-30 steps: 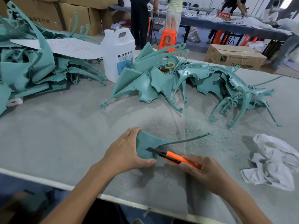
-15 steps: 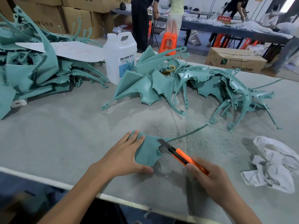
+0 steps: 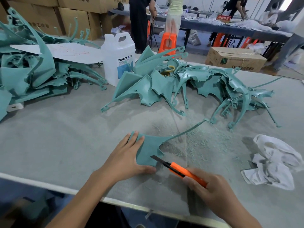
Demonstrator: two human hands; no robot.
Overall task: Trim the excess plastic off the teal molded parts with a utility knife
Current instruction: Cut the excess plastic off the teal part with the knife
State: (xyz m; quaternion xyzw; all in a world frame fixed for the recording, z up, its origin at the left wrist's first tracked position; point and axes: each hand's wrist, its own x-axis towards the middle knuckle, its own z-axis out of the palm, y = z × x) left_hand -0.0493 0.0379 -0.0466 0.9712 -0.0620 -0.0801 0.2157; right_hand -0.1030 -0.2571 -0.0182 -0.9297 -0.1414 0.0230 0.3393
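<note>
Status: trimming under way, well short of complete. My left hand (image 3: 126,159) lies with fingers flat and unclenched, pressing 1 teal molded part (image 3: 148,150) onto the table (image 3: 65,137) near its front edge. My right hand (image 3: 212,193) has its fingers wrapped round the orange utility knife (image 3: 181,170), blade tip on the part's near-right edge. Teal shavings (image 3: 202,142) litter the table just beyond.

Outstanding: the centre heap (image 3: 181,86) shows ragged flash on many edges; the left heap (image 3: 32,74) is larger.

Containers: 1 white DEXCON jug (image 3: 119,58) between the heaps, and 1 closed cardboard box (image 3: 235,59) on the floor beyond. Neither shows its contents from here.
</note>
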